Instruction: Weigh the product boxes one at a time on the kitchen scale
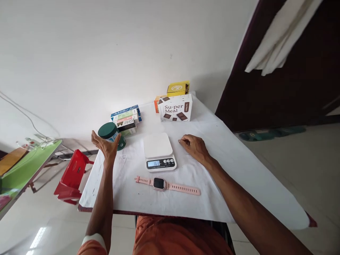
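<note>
A dark green round jar with a blue label stands at the left of the table. My left hand is right in front of it, fingers stretched and thumb spread around its near side; whether they touch it I cannot tell. On the white cloth, right of the scale, rests my right hand, its fingers loosely curled with nothing visible in them. Between the hands sits a white digital scale with a bare platform and a lit display that seems to read 363. A pink-strapped smartwatch lies flat in front of the scale.
Behind the jar are several small boxes. A white "Su-per Meal" box stands at the back, with a yellow box and an orange box behind. Left of the table are a red chair and a green table.
</note>
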`<state>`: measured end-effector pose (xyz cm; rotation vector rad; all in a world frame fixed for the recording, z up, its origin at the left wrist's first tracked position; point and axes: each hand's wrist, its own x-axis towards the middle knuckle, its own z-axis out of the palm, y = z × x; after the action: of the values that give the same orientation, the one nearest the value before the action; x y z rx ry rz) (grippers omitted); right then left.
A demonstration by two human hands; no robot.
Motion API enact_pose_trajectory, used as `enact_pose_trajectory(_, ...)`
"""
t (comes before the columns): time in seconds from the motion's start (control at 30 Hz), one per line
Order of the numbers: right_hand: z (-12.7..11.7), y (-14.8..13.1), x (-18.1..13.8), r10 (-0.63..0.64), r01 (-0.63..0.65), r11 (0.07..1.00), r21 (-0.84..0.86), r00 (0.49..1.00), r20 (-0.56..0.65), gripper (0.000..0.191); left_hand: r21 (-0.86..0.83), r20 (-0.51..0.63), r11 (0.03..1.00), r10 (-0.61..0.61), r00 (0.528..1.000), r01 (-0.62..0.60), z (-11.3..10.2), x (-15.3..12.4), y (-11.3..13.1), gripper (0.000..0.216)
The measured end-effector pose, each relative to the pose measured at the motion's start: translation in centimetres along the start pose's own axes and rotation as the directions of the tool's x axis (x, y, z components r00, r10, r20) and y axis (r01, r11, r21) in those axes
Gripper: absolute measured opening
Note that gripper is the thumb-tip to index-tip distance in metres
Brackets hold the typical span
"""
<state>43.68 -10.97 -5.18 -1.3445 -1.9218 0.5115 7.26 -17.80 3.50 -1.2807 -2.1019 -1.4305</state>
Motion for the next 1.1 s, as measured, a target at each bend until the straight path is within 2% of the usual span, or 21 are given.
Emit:
enact_pose_trajectory(0.07, -0.1, -0.1, 0.1, 0.012, -0.012, 1.0, -0.016, 1.0, 0.001, 0.022, 0.018, -0.05, 0.985, 0.173, 0.984, -0.173, 0.6, -0.2, 4.1, 0.11)
enact_pose_trajectory(0.13, -0.2, -0.2, 0.2, 0.024, -0.023, 0.999, -0.034, 1.0, 0.009, 0.022, -0.027, 0.053, 0.931, 0.366, 0.929, -0.365, 2.1, -0.5, 8.9, 0.1)
enact_pose_trajectory(0.2, -0.3, -0.4, 0.2, 0.033, -0.032, 0.998, -0.051, 0.999, 0.023, 0.021, -0.088, 0.167, 0.876, 0.482, 0.86, -0.474, 4.7, -0.8, 13.5, 0.097)
enact_pose_trajectory(0.3, -0.3, -0.5, 0.3, 0.041, -0.039, 0.997, -0.07, 0.999, 0.027, 0.02, -0.205, 0.36, 0.798, 0.6, 0.714, -0.567, 10.1, -0.7, 19.1, 0.089)
enact_pose_trajectory(0.37, -0.4, -0.5, 0.3, 0.047, -0.045, 0.996, -0.077, 0.999, 0.024, 0.02, -0.253, 0.462, 0.733, 0.665, 0.587, -0.632, 14.0, -0.4, 21.5, 0.086)
enact_pose_trajectory(0.4, -0.4, -0.6, 0.4, 0.051, -0.049, 0.996, -0.079, 0.998, 0.025, 0.02, -0.254, 0.502, 0.712, 0.675, 0.541, -0.655, 15.9, -0.3, 22.4, 0.085)
enact_pose_trajectory(0.43, -0.5, -0.6, 0.4, 0.056, -0.053, 0.995, -0.081, 0.998, 0.028, 0.02, -0.239, 0.548, 0.707, 0.665, 0.508, -0.666, 17.5, -0.2, 23.0, 0.085)
enact_pose_trajectory(0.5, -0.7, -0.6, 0.4, 0.064, -0.061, 0.995, -0.081, 0.997, 0.038, 0.02, -0.191, 0.63, 0.717, 0.613, 0.477, -0.67, 19.9, -0.2, 23.6, 0.082)
enact_pose_trajectory(0.6, -0.9, -0.8, 0.5, 0.081, -0.077, 0.994, -0.074, 0.995, 0.049, 0.021, -0.142, 0.654, 0.721, 0.583, 0.483, -0.678, 21.4, -0.3, 23.2, 0.069)
enact_pose_trajectory(0.7, -1.1, -1.0, 0.7, 0.103, -0.099, 0.993, -0.06, 0.993, 0.06, 0.021, -0.142, 0.611, 0.688, 0.627, 0.484, -0.712, 21.1, -0.4, 22.4, 0.063)
enact_pose_trajectory(0.93, -1.4, -1.6, 0.5, 0.122, -0.117, 0.991, -0.067, 0.989, 0.085, 0.021, -0.09, 0.645, 0.625, 0.63, 0.433, -0.776, 19.5, -1.1, 21.8, 0.082)
enact_pose_trajectory(1.1, -1.6, -1.9, 0.4, 0.123, -0.115, 0.989, -0.098, 0.988, 0.088, 0.021, -0.065, 0.655, 0.606, 0.625, 0.425, -0.793, 19.3, -2.2, 21.6, 0.079)
